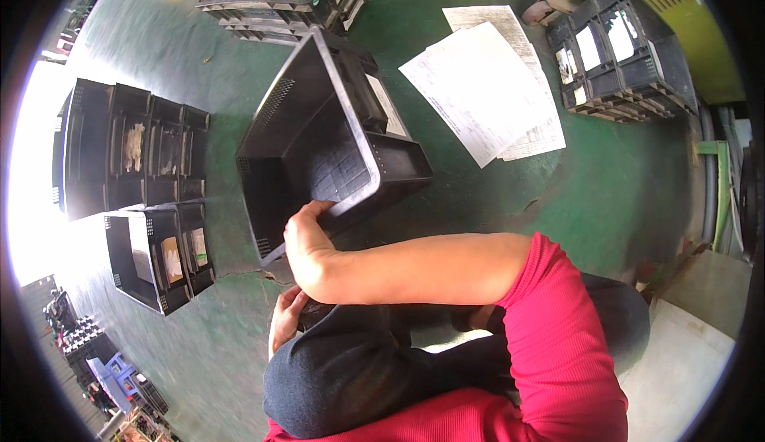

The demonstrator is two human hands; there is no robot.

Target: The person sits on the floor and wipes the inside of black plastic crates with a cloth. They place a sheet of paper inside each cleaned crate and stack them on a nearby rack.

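Observation:
A black plastic crate (303, 135) stands tilted on the floor in front of me, its open side facing left and toward me. My right hand (307, 239) reaches across my body and is closed over the crate's near rim, fingertips inside. Below it, beside my knee, is my left hand (284, 320), partly covered by the right wrist and my leg. Its fingers curl at a dark shape that I cannot make out. Dark flat pieces (339, 175) show at the crate's inner wall; whether they are loose is unclear.
Black crates (103, 151) are stacked at the left, more crates (295, 3) at the far side, another stack (625, 55) at the far right by a green machine (685, 19). Printed paper sheets (486, 83) lie on the green floor (446, 203). A blue stool (115, 378) is at lower left.

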